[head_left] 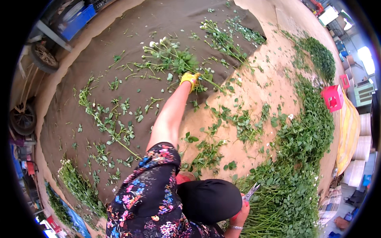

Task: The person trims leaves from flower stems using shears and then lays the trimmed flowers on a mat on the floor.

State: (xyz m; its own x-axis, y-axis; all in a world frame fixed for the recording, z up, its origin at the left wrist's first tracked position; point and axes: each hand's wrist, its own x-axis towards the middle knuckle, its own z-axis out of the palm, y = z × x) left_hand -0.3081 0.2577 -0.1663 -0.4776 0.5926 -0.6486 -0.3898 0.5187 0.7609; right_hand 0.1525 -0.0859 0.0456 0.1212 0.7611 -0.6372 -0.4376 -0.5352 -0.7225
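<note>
My left hand, in a yellow glove, reaches far forward with its fingers closed round leafy white-flower stems. Their pale buds point away to the left, and a cut end sticks out to the right of the glove. Close to my body on the right, my right hand grips a pair of pruning shears, blades pointing up and to the right. Red covering shows on its fingers, and a bracelet circles the wrist. A rounded black cloth shape partly hides this hand.
A dark ground sheet holds scattered leaves and loose stems. Cut greenery is heaped along the right. Another flower bunch lies at the lower left. A pink box stands beyond the heap; a blue crate and wheels edge the left.
</note>
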